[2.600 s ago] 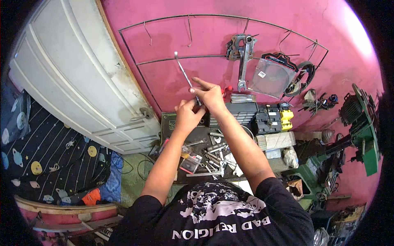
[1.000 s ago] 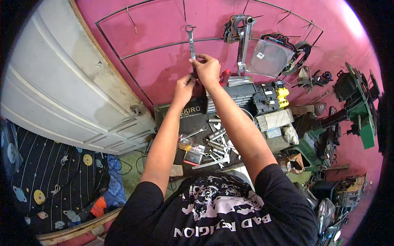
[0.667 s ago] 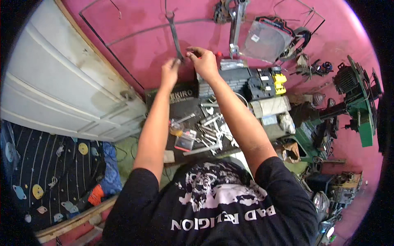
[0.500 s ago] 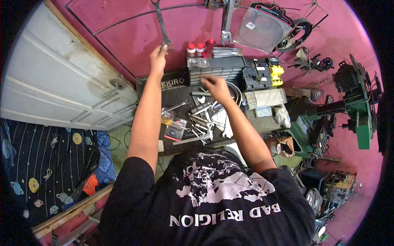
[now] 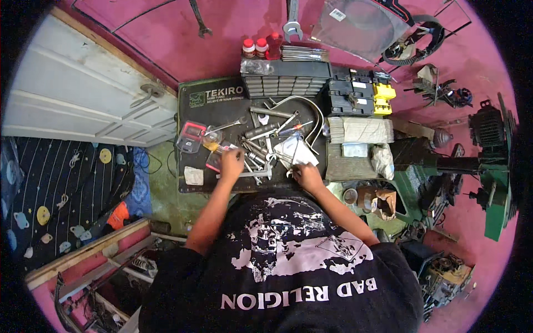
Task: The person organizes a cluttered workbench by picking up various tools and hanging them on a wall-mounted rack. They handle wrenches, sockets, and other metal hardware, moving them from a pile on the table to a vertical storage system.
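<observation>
Both my hands are low over a pile of tools on a dark work mat (image 5: 214, 119). My left hand (image 5: 232, 162) has curled fingers at the pile's left side, beside a red-and-clear small case (image 5: 213, 161) and a metal caliper (image 5: 260, 173). What its fingers hold, if anything, is hidden. Near the mat's front edge, my right hand (image 5: 307, 175) is closed at a small wrench (image 5: 289, 173), whose end shows left of the fingers. A white paper (image 5: 297, 149) lies just beyond that hand. Between the hands are several wrenches and sockets, with a combination wrench (image 5: 227, 126) farther left.
A grey drawer cabinet (image 5: 286, 85) stands at the back, with red-capped bottles (image 5: 255, 49) on top. Black and yellow boxes (image 5: 361, 94) are to its right. Large wrenches (image 5: 292, 28) hang on the pink wall. A green machine (image 5: 488, 161) stands far right, a white door (image 5: 83, 89) left.
My left hand has come down from the wrench hanging on the wall to the tool pile. My right hand has drawn back toward me, and the view has shifted.
</observation>
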Tool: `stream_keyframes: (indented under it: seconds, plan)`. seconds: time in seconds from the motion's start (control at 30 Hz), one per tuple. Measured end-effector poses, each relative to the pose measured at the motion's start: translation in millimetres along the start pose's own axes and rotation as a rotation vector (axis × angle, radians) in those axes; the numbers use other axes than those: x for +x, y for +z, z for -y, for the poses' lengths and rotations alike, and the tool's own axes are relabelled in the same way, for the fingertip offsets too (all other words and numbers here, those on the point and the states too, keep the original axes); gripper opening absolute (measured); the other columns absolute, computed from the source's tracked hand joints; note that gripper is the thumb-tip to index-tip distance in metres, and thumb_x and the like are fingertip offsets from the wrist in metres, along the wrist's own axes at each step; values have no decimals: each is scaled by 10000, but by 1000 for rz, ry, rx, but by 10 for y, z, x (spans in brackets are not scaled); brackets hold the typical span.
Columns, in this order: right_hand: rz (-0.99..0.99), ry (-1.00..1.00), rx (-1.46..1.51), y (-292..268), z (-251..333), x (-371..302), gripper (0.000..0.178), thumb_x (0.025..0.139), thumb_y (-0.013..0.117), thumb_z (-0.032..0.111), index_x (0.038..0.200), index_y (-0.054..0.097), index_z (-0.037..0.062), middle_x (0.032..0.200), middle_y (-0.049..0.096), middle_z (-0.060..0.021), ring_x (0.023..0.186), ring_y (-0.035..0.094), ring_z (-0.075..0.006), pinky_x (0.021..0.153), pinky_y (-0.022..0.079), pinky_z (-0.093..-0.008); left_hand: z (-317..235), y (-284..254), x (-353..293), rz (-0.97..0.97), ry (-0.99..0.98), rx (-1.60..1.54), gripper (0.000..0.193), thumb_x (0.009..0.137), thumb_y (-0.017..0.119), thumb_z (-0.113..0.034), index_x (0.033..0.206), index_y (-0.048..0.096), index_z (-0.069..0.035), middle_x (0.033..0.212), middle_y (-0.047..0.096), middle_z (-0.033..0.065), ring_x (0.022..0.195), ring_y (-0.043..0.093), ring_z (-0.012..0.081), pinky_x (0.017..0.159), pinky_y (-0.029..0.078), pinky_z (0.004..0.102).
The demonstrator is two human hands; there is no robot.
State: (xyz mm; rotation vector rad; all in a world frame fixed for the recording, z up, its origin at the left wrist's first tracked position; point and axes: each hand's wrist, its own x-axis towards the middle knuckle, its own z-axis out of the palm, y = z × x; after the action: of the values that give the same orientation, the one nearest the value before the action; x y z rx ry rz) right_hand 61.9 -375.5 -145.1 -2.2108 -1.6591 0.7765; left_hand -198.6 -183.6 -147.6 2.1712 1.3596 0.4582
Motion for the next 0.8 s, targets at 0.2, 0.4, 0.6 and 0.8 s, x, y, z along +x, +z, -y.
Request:
stream_keyframes:
  seconds: [0.2, 0.4, 0.6, 0.8]
  plan:
    - [8, -77, -434, 72, 142, 230, 235, 876, 633, 246, 1075, 726, 163, 1011, 681, -125, 1008, 613, -311, 838, 474, -462, -76, 25, -499, 115, -17, 147, 212, 859, 701, -243, 1032, 726, -124, 1143, 682, 90, 1135, 552, 337, 940, 407, 535]
    - [-143, -285, -321, -45, 698, 1059, 295, 850, 605, 151, 1131, 695, 126, 1163, 643, -81, 1128, 551, -295, 934, 432, -455, 188, -373, 52, -49, -234, 286, 398, 868, 711, -297, 1229, 664, -135, 1309, 598, 114, 1182, 528, 367, 961, 406, 575]
    - [-70, -232, -359, 247, 1425, 2233, 419, 963, 487, 186, 1372, 579, 198, 1390, 577, -32, 1370, 438, -261, 1059, 312, -541, 753, -457, 808, -64, -381, 344, 545, 842, 743, -330, 1355, 612, -197, 1395, 531, 92, 1338, 432, 373, 1035, 332, 668]
    - [-32, -212, -635, 508, 1546, 2351, 293, 935, 532, 211, 1155, 715, 154, 1162, 672, 7, 1219, 498, -204, 1053, 308, -551, 1110, -557, 969, 107, -174, 407, 377, 807, 771, -256, 1171, 720, -169, 1313, 584, 72, 1238, 495, 336, 964, 358, 607]
